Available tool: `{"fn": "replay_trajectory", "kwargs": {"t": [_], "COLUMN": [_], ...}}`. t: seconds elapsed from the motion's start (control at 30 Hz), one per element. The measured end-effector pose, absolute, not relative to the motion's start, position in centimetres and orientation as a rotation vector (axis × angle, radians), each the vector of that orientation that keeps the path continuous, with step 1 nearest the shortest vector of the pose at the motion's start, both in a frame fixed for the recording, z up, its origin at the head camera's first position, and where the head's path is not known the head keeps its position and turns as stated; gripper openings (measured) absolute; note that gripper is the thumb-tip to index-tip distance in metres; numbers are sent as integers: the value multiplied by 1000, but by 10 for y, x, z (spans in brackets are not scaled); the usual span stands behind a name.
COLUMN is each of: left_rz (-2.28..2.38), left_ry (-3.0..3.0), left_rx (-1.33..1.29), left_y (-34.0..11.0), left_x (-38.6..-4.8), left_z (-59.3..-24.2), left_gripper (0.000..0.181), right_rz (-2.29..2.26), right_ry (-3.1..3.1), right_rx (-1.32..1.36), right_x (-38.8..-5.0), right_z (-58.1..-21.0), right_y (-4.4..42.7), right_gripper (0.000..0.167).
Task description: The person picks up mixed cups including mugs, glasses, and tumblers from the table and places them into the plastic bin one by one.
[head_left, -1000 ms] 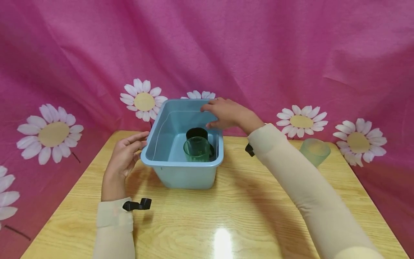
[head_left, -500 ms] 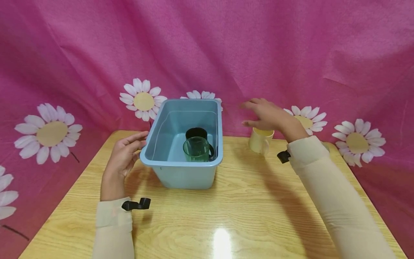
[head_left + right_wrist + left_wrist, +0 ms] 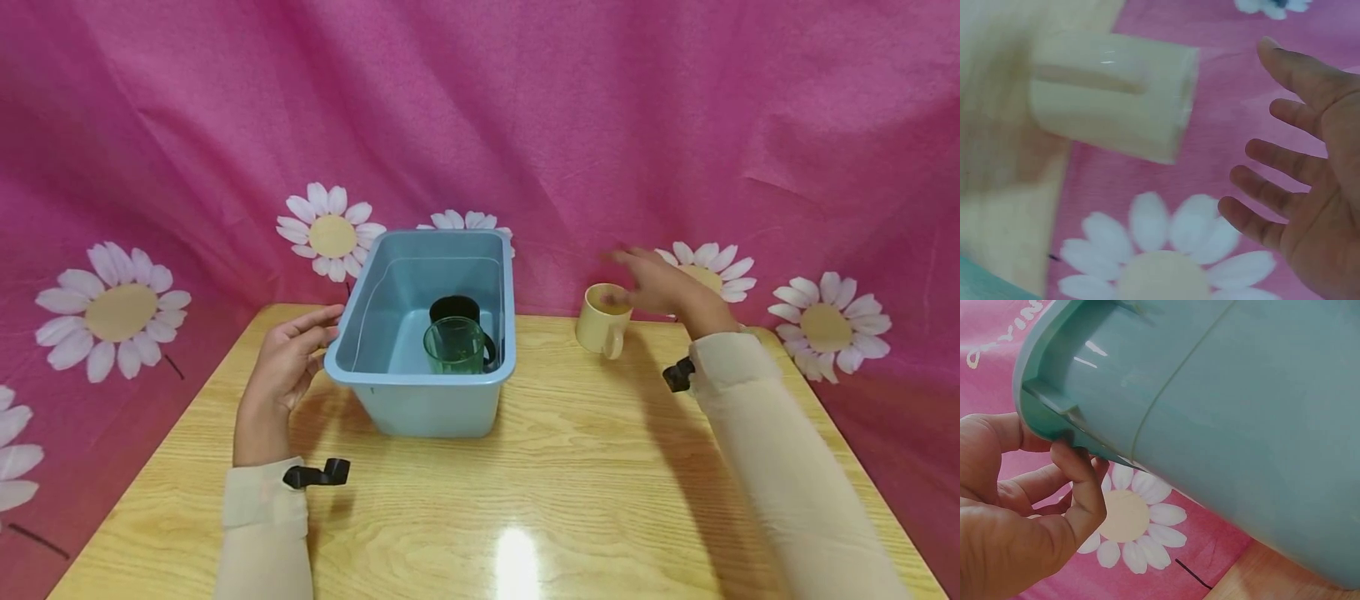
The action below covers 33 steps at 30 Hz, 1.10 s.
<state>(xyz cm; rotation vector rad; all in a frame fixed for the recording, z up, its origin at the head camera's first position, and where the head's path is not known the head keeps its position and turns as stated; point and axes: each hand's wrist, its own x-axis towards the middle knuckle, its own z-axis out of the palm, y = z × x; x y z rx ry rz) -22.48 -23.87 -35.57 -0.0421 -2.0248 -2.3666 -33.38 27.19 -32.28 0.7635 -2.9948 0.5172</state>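
Note:
A blue plastic tub [image 3: 431,408] stands left of the table's middle, holding a green clear cup [image 3: 456,348] and, behind it, a black mug [image 3: 454,308]. My left hand [image 3: 281,367] pinches the tub's left rim; the left wrist view shows thumb and fingers [image 3: 1082,481] at the rim's edge. A cream mug [image 3: 597,327] stands upright at the back right of the table, handle toward the front. Just above and right of it hovers my right hand [image 3: 660,285], its fingers spread. In the right wrist view a gap separates this hand [image 3: 1310,181] from the mug [image 3: 1110,94].
A pale green cup [image 3: 752,331], seen in small part, stands behind the right sleeve [image 3: 787,450]. A pink cloth with daisies [image 3: 480,117] hangs close behind the wooden table [image 3: 420,517].
My right hand has moved from over the tub's right rim to the right, beside the cream mug. That mug now shows clearly behind the hand. My left hand and the tub have stayed nearly still.

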Motion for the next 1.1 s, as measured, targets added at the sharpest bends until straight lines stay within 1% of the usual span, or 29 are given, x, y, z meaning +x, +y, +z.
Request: {"fn": "replay_trajectory", "kwargs": {"t": [0.1,0.23,0.33,0.5,0.87,1.1], "left_rz": [-2369,-2375,-2371,-2376,-2377,-2381], "left_ry": [-2023,-2019,-2019,-2019,-2019,-2010], "left_rx": [-46,-43,-41,-44,-36,-38], "left_y": [-238,-238,-239,-239,-239,-241], "left_x": [-224,-225,-226,-227,-227,-227], "left_z": [-355,-356,-356,-356,-356,-358], "left_gripper": [46,46,45,47,47,43], "right_rz": [540,498,495,548,492,515], "right_ry": [-3031,-3054,-3069,-3126,-3159,-3110], "right_rx": [738,739,726,658,612,611], "right_x": [-341,-351,-356,-359,-358,-355], "right_z": [-337,-352,-360,-369,-380,-381], "right_y": [278,280,279,279,272,270], "right_gripper": [76,76,79,86,83,82]}}
